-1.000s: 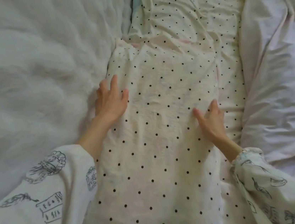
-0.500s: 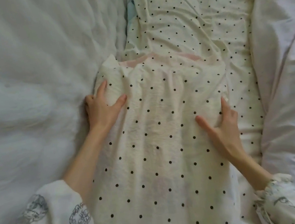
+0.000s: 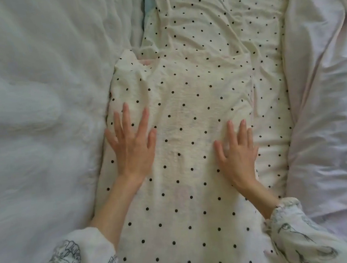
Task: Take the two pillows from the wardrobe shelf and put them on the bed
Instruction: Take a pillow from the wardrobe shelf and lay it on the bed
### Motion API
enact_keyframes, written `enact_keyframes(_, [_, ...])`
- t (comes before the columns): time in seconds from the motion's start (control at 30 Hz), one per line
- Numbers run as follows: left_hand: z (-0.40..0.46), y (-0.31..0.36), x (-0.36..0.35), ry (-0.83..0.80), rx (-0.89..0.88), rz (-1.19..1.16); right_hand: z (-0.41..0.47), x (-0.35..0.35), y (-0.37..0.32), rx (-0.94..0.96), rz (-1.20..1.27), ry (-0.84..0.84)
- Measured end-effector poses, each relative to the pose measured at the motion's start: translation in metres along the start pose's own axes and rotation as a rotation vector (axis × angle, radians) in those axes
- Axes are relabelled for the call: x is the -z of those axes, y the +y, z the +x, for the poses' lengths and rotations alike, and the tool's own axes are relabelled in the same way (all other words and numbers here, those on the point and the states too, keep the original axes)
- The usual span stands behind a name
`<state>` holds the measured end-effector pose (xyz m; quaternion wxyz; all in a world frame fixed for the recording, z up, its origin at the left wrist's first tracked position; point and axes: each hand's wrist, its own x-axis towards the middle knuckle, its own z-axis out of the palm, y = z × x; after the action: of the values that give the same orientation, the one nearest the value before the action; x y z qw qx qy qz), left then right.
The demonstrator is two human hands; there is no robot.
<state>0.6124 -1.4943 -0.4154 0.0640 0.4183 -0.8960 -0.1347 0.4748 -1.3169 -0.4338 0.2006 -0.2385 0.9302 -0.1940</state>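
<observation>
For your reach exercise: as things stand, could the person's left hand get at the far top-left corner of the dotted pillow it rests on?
Probably yes. The left hand lies flat on the cream black-dotted pillow, and nothing covers the corner ahead of its fingers.

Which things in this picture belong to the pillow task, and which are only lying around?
Part of the job:
near dotted pillow, under both flat hands
far dotted pillow, beyond it
left hand
right hand

Just lying about:
fluffy white blanket, left
pale crumpled duvet, right
</observation>
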Motion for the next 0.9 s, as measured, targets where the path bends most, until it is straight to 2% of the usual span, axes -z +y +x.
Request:
enact_keyframes(0.1, [-0.052, 0.012, -0.006, -0.105, -0.157, 0.065, -0.034, -0.007, -0.003, 0.257, -0.144, -0.023])
enact_keyframes(0.17, [-0.069, 0.007, -0.007, -0.188, -0.159, 0.127, -0.051, -0.011, 0.004, 0.37, -0.228, -0.053])
enact_keyframes(0.27, [-0.059, -0.014, -0.007, -0.276, -0.108, 0.175, -0.048, -0.005, 0.023, 0.31, -0.267, -0.08])
enact_keyframes(0.37, [-0.049, -0.023, -0.005, -0.305, -0.102, 0.175, -0.044, -0.001, 0.03, 0.257, -0.173, -0.097])
enact_keyframes(0.6, [-0.117, 0.004, -0.008, -0.252, -0.022, 0.153, -0.088, -0.011, 0.025, 0.163, -0.143, -0.113])
enact_keyframes(0.77, [-0.182, 0.02, -0.001, -0.36, -0.009, 0.174, -0.151, -0.013, 0.032, 0.141, -0.151, -0.233])
enact_keyframes(0.9, [-0.219, 0.03, 0.01, -0.509, -0.002, 0.204, -0.184, -0.003, 0.041, 0.144, -0.189, -0.416])
